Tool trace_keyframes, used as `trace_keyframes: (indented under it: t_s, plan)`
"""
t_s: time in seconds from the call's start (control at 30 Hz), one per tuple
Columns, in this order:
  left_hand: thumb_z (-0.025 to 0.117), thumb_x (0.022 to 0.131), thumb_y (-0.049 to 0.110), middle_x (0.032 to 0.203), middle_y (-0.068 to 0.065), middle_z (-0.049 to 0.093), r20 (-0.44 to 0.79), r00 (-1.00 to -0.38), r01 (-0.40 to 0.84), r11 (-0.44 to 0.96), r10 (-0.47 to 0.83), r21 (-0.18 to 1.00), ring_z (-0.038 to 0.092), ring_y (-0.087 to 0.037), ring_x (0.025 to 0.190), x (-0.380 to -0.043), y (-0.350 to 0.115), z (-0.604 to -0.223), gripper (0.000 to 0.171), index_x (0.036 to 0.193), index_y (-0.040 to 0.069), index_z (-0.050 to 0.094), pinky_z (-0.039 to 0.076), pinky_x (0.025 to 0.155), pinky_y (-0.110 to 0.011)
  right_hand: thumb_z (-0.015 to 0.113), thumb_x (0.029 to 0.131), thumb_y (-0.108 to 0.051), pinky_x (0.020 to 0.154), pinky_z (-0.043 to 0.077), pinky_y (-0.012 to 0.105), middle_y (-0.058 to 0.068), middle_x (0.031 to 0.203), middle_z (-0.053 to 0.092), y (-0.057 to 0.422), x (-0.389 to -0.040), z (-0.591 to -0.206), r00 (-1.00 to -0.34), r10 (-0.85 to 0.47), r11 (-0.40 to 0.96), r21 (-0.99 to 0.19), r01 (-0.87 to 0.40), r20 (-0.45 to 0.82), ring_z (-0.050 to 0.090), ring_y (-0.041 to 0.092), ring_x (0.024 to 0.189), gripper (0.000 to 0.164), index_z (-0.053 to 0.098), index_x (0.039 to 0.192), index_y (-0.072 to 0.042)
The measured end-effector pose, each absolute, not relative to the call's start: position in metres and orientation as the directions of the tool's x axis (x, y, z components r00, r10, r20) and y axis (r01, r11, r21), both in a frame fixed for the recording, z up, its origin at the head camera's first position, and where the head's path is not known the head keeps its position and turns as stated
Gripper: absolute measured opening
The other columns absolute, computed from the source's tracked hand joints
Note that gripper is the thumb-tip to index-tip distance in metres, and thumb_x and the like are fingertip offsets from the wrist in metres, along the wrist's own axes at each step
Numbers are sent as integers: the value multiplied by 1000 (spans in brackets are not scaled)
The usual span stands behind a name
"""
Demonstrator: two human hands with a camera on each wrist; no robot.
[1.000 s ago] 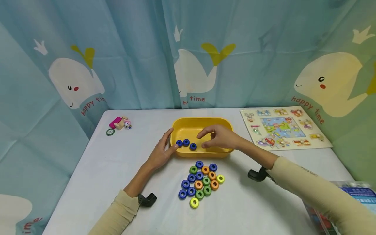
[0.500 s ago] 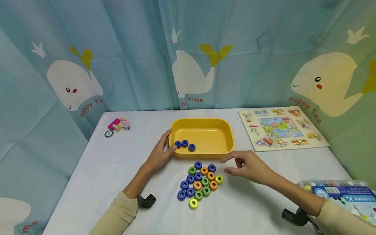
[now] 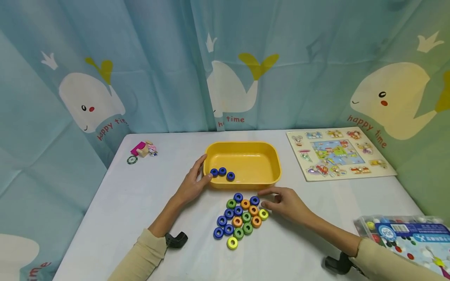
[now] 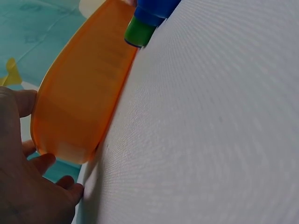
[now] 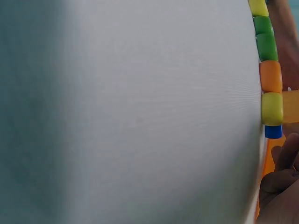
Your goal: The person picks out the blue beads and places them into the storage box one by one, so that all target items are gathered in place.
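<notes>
My left hand [image 3: 190, 182] holds the left end of a yellow plastic tray [image 3: 260, 166], thumb at the near rim and fingers along the outer wall. Three blue rings [image 3: 230, 176] lie inside, toward the tray's near left corner. In front of the tray, several blue, green, orange and yellow rings [image 3: 247, 228] form a flat cluster on the white cloth. At the cluster's upper right, my right hand [image 3: 286, 203] has thumb and forefinger apart, with their tips right beside a blue ring [image 3: 254, 200]. In the right wrist view, the right hand [image 5: 282, 179] is partly cut off.
A wooden picture puzzle board [image 3: 341, 154] lies at the back right. A clear box with a blue label [image 3: 408, 238] sits at the front right. Small toys [image 3: 142, 149] and a green-edged disc [image 3: 132, 160] are at the back left. A whale-print curtain [image 3: 158, 78] encloses the table.
My right hand has come out of the tray, moved down to the right, then a little left to the blue ring at the cluster's edge. My left hand stays on the tray.
</notes>
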State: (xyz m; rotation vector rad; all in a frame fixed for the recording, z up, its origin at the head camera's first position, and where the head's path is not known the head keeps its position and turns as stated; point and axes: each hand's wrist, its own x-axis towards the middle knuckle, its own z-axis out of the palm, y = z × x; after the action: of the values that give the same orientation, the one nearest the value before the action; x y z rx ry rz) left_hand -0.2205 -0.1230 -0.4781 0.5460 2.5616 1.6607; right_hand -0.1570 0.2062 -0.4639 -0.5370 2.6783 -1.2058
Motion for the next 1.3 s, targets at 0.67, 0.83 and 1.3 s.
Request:
trace_keyframes:
  t_s: [0.67, 0.83, 1.3]
  plan:
    - [56, 94, 24, 152, 1, 19, 159, -936, 275, 371, 313, 887, 19, -16, 137, -217, -122, -468, 67, 149, 19, 19, 20, 110, -37, 75, 78, -26, 51, 41, 23, -8, 71, 57, 200, -165, -467, -882, -470, 613, -709, -349, 27, 49, 12, 60, 32, 68, 109, -27]
    - [55, 94, 24, 152, -9, 20, 138, -938, 261, 387, 317, 884, 20, -21, 137, -202, -117, -442, 66, 148, 8, 20, 21, 110, -37, 77, 76, -29, 51, 41, 23, -10, 79, 59, 206, -160, -466, -887, -461, 609, -714, -345, 35, 49, 11, 60, 33, 67, 107, -29]
    - [55, 94, 22, 152, -7, 20, 128, -941, 251, 393, 313, 885, 20, -21, 137, -201, -118, -443, 66, 148, 11, 20, 21, 109, -38, 75, 79, -27, 42, 38, 23, -8, 67, 56, 196, -164, -391, -809, -573, 481, -745, -462, 133, 46, 10, 53, 28, 67, 106, -30]
